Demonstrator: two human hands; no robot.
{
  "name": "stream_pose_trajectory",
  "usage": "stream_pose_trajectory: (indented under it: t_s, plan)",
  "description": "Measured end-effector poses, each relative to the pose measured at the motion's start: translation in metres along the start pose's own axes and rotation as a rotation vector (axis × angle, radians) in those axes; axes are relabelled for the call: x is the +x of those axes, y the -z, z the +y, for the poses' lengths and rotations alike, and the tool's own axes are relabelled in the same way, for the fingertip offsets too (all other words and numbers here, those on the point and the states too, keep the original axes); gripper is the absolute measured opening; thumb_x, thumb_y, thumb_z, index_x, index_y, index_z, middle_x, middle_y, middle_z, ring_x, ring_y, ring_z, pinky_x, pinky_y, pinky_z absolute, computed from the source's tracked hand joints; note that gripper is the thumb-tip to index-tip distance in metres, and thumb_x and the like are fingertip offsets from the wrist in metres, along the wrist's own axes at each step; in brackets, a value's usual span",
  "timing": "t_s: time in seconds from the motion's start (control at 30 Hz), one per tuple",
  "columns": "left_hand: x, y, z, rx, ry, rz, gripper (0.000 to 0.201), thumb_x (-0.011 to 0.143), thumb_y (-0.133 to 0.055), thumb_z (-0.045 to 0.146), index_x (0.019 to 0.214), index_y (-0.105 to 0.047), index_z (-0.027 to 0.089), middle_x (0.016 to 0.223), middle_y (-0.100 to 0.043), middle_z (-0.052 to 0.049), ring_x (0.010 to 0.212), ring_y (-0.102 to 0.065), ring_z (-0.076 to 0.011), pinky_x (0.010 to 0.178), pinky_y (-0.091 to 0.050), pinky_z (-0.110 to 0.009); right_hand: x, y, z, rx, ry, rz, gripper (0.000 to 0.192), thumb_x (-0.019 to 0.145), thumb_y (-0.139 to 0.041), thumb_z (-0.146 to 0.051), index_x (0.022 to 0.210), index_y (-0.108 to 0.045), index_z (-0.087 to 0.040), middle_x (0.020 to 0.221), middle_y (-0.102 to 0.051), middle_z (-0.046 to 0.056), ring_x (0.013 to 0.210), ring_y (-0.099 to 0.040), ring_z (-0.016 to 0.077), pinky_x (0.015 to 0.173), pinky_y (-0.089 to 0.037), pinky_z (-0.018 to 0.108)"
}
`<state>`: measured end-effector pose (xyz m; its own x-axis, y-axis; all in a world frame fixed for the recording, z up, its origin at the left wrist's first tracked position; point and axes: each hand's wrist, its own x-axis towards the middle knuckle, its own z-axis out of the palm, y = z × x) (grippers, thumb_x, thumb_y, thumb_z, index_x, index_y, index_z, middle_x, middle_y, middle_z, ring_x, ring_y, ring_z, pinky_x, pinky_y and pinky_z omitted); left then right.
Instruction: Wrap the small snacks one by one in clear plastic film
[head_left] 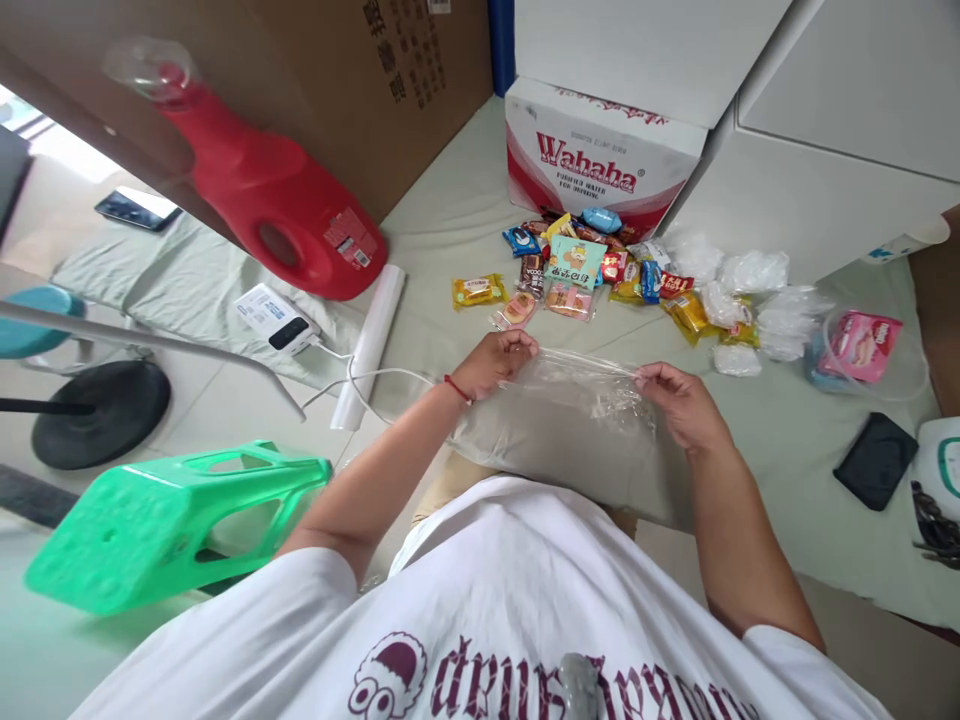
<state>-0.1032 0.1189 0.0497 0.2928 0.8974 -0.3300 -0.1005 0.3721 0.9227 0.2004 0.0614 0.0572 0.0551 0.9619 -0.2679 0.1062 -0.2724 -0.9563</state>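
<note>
Head view, left hand: the left hand [491,362] pinches the top left edge of a clear thin plastic bag [577,420], fingers closed on the film.
Head view, right hand: the right hand [679,400] pinches the bag's top right edge.
Bag: stretched between both hands above the lap.
Beyond: pile of coloured snack packets [581,270] on the pale green mat [450,330], before a red-and-white Wahaha carton [600,160].

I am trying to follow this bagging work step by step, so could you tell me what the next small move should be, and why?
Probably pull the two hands slightly apart to open the bag's mouth. The left hand and right hand each pinch the top edge of the clear plastic bag, which looks flat and empty, while the snack packets lie loose on the mat just beyond it.
</note>
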Motion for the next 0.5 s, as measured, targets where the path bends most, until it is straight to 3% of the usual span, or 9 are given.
stream_pose_trajectory:
  t_s: [0.07,0.1,0.17,0.23,0.27,0.3,0.37,0.43,0.5]
  plan:
    - [0.005,0.009,0.007,-0.053,-0.029,0.030,0.037,0.068,-0.090,0.037,0.091,-0.068,0.018,0.067,-0.056,0.004,0.050,-0.047,-0.0069,0.046,-0.030,-0.020,0.000,0.000,-0.012,0.186,-0.096,-0.062,0.038,0.062,-0.092,-0.047,0.082,-0.069,-0.024,0.083,-0.069,0.000,0.079,-0.067,0.0178,0.067,-0.057,0.029]
    - [0.005,0.010,0.009,-0.100,-0.054,0.098,0.039,0.069,-0.089,0.037,0.097,-0.067,0.020,0.076,-0.061,0.001,0.060,-0.055,-0.0093,0.051,-0.037,-0.019,-0.002,-0.005,-0.017,0.251,-0.137,-0.070,0.040,0.061,-0.093,-0.046,0.081,-0.068,-0.023,0.082,-0.068,0.000,0.076,-0.067,0.0172,0.062,-0.057,0.028]
    - [-0.003,0.006,0.007,-0.179,-0.092,0.310,0.039,0.075,-0.084,0.041,0.102,-0.063,0.023,0.091,-0.065,-0.001,0.079,-0.063,-0.0129,0.061,-0.046,-0.020,-0.007,-0.019,-0.024,0.336,-0.166,-0.044,0.041,0.060,-0.094,-0.045,0.081,-0.066,-0.023,0.078,-0.066,-0.001,0.069,-0.066,0.0148,0.057,-0.058,0.026]
    - [-0.021,-0.004,-0.003,-0.208,-0.062,0.527,0.037,0.082,-0.075,0.052,0.095,-0.058,0.022,0.090,-0.062,-0.001,0.081,-0.061,-0.0134,0.060,-0.047,-0.020,-0.014,-0.037,-0.026,0.390,-0.146,-0.007,0.041,0.061,-0.094,-0.045,0.080,-0.066,-0.022,0.077,-0.064,-0.002,0.066,-0.065,0.0126,0.059,-0.060,0.026]
    - [-0.032,-0.012,-0.009,-0.207,-0.029,0.582,0.040,0.085,-0.070,0.058,0.090,-0.055,0.022,0.086,-0.059,-0.001,0.078,-0.060,-0.0135,0.057,-0.044,-0.020,-0.018,-0.046,-0.026,0.414,-0.133,0.003,0.041,0.061,-0.094,-0.045,0.080,-0.066,-0.022,0.077,-0.064,-0.002,0.066,-0.065,0.0121,0.061,-0.062,0.026]
    - [-0.044,-0.022,-0.016,-0.212,0.065,0.578,0.046,0.086,-0.066,0.065,0.085,-0.055,0.021,0.084,-0.058,-0.002,0.075,-0.059,-0.0141,0.054,-0.043,-0.021,-0.022,-0.054,-0.025,0.435,-0.126,0.006,0.041,0.061,-0.094,-0.045,0.080,-0.066,-0.022,0.077,-0.064,-0.002,0.067,-0.065,0.0119,0.063,-0.062,0.026]
    - [-0.064,-0.042,-0.029,-0.240,0.217,0.464,0.053,0.083,-0.066,0.072,0.085,-0.058,0.020,0.089,-0.059,-0.005,0.081,-0.060,-0.0169,0.057,-0.049,-0.024,-0.030,-0.070,-0.023,0.476,-0.128,-0.006,0.041,0.062,-0.094,-0.044,0.080,-0.066,-0.022,0.077,-0.064,-0.002,0.068,-0.066,0.0119,0.063,-0.062,0.025]
    - [-0.073,-0.061,-0.037,-0.262,0.255,0.358,0.049,0.079,-0.074,0.065,0.083,-0.059,0.019,0.089,-0.060,-0.005,0.082,-0.060,-0.0170,0.060,-0.051,-0.026,-0.038,-0.081,-0.020,0.522,-0.144,-0.023,0.038,0.064,-0.094,-0.042,0.080,-0.065,-0.022,0.078,-0.064,-0.002,0.069,-0.066,0.0116,0.065,-0.063,0.024]
    - [-0.070,-0.071,-0.039,-0.291,0.232,0.326,0.039,0.081,-0.075,0.053,0.081,-0.058,0.019,0.087,-0.059,-0.003,0.079,-0.059,-0.0144,0.062,-0.051,-0.025,-0.043,-0.084,-0.018,0.555,-0.173,-0.044,0.036,0.066,-0.093,-0.040,0.082,-0.066,-0.022,0.079,-0.065,-0.002,0.068,-0.065,0.0104,0.064,-0.062,0.022]
